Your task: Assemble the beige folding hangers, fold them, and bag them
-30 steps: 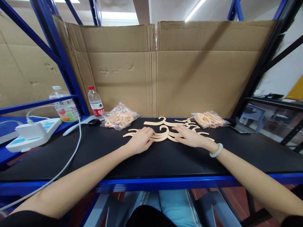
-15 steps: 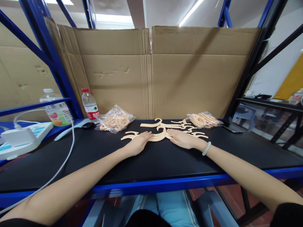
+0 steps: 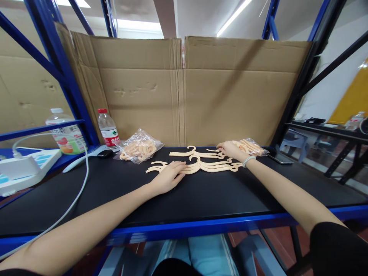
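Observation:
Several beige clothes hangers (image 3: 214,167) lie stacked on the black tabletop (image 3: 184,203), their hook toward the back. My left hand (image 3: 168,177) rests flat over the left arm of this front stack, fingers stretched out and covering part of it. Behind it are more beige hangers (image 3: 181,153), with their hook upright in view. My right hand (image 3: 234,150) is at the right end of the back hangers, fingers bent down and closed around a hanger end. Its palm side is hidden. A clear bag of beige pieces (image 3: 251,146) lies just behind that hand.
Another clear bag of beige curved pieces (image 3: 139,147) sits at the back left, beside a red-capped water bottle (image 3: 108,128). A power strip (image 3: 31,172) with a white cable (image 3: 83,184) is at the left. A phone (image 3: 281,157) lies back right. Cardboard (image 3: 244,96) walls the rear.
My right hand has lifted off the front hangers and moved back and right to the rear ones. The front stack's right side now shows. My left hand has stayed on its side.

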Motion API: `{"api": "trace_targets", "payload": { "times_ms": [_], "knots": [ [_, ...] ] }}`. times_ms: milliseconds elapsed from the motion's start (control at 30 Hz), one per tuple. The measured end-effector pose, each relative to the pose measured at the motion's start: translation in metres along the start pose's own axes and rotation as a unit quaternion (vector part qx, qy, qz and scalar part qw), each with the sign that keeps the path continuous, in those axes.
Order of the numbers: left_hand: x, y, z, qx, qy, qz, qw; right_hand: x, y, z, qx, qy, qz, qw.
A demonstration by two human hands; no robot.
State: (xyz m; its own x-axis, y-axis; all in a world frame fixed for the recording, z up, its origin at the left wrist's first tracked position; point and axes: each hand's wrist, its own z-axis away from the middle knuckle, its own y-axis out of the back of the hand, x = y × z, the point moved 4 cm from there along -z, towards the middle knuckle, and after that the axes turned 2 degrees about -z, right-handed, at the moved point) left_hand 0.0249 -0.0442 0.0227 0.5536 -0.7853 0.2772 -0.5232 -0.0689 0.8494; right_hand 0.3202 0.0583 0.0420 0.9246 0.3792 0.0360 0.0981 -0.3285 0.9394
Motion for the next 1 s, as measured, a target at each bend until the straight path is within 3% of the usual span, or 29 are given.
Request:
{"api": "trace_targets", "payload": {
  "times_ms": [167, 300, 500, 600, 633, 700, 767, 900, 1000],
  "knots": [
    [0.006, 0.002, 0.001, -0.001, -0.018, -0.012, 1.000, 0.014, -0.021, -0.018, -0.037, 0.004, 0.013, 0.999],
    [0.010, 0.005, 0.001, 0.007, -0.029, -0.010, 1.000, 0.015, -0.028, -0.016, -0.024, 0.026, 0.013, 0.999],
    [0.015, 0.010, -0.001, 0.025, -0.028, 0.028, 0.999, 0.016, -0.014, -0.006, 0.035, 0.039, -0.005, 0.999],
    [0.016, 0.012, -0.002, 0.034, -0.021, 0.032, 0.999, 0.013, 0.004, -0.005, 0.125, 0.019, -0.067, 0.990],
    [0.016, 0.013, -0.002, 0.039, -0.019, 0.033, 0.999, 0.009, 0.012, -0.005, 0.173, 0.009, -0.121, 0.977],
    [0.017, 0.014, -0.003, 0.051, -0.010, 0.046, 0.998, -0.002, 0.028, -0.003, 0.261, -0.014, -0.272, 0.926],
    [0.017, 0.014, -0.003, 0.057, 0.018, 0.085, 0.995, -0.023, 0.037, -0.002, 0.279, -0.041, -0.419, 0.863],
    [0.014, 0.009, -0.003, 0.050, 0.094, 0.203, 0.973, -0.092, 0.041, 0.005, 0.155, -0.021, -0.631, 0.760],
    [0.013, 0.007, -0.004, 0.061, 0.118, 0.292, 0.947, -0.140, 0.039, 0.020, 0.062, 0.020, -0.669, 0.741]
  ]
}}
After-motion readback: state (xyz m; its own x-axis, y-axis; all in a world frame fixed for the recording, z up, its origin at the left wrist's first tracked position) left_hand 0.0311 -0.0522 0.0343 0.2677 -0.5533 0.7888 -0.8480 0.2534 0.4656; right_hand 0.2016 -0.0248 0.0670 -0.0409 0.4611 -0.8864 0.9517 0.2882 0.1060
